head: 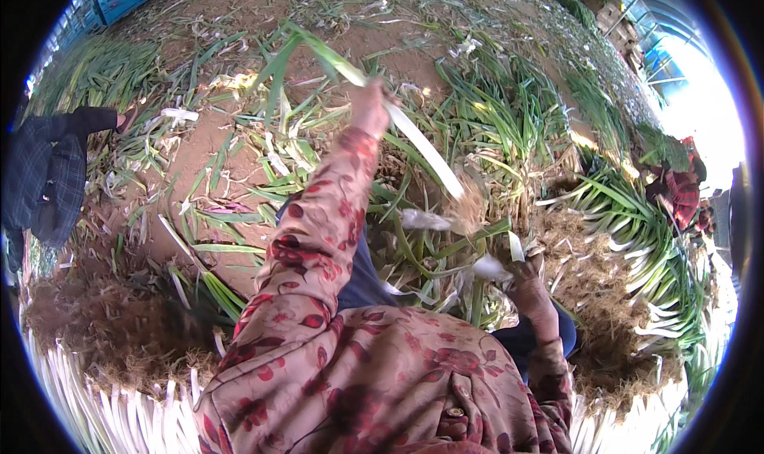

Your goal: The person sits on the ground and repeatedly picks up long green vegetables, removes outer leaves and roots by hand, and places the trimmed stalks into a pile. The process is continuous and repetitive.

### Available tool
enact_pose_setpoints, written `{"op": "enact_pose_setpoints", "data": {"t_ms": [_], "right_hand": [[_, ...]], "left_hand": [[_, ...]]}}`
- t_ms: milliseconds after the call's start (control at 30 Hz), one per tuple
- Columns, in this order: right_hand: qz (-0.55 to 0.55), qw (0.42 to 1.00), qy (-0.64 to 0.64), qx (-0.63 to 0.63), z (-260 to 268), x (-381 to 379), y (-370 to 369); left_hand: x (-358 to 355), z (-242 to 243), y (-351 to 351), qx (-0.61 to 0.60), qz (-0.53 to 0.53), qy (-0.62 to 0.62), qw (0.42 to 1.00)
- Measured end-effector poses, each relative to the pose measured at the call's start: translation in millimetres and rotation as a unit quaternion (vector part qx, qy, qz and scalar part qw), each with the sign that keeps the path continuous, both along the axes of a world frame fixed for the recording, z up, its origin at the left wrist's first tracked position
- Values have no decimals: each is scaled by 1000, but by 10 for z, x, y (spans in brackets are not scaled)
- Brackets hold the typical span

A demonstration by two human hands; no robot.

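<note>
My left hand (371, 105) grips a long leek (425, 146) by its stem, out in front of me. Its green leaves point up to the left and its pale root tuft hangs down to the right. Beside my right knee, my right hand (531, 296) is closed on a loose green and white leek leaf (516, 248); its fingertips are partly shaded. Blurred pale scraps of peel (490, 269) lie or hang between the leek's roots and my right hand. Stripped leaves cover the ground before me.
Rows of leeks with white stems (137, 415) lie behind me at left and right. More leeks (662, 275) are stacked at the right, and a leafy heap (507, 108) lies ahead. A person in dark clothes (45, 167) is at the left; another in red (683, 191) is far right.
</note>
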State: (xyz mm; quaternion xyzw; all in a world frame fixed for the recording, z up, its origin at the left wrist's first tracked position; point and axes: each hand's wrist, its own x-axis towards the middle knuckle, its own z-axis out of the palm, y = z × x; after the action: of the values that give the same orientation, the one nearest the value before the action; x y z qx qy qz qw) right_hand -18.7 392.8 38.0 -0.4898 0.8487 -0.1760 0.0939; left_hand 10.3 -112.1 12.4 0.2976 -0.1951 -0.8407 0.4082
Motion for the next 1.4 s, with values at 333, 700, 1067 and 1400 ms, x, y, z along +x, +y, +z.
{"op": "enact_pose_setpoints", "data": {"t_ms": [333,700,1067,1400], "right_hand": [[-31,966,-247,-73,20,462,-1218],[-305,741,-369,-471,1143,-666,422],[-680,711,166,-72,625,-2836,3582],[-353,930,16,-102,-1594,-2649,1235]], "left_hand": [[-23,-318,1464,-159,-167,98,968],[-108,27,1581,-425,-424,-81,796],[-212,68,1934,-409,-478,-147,763],[-381,88,1973,-430,-495,-142,742]]}}
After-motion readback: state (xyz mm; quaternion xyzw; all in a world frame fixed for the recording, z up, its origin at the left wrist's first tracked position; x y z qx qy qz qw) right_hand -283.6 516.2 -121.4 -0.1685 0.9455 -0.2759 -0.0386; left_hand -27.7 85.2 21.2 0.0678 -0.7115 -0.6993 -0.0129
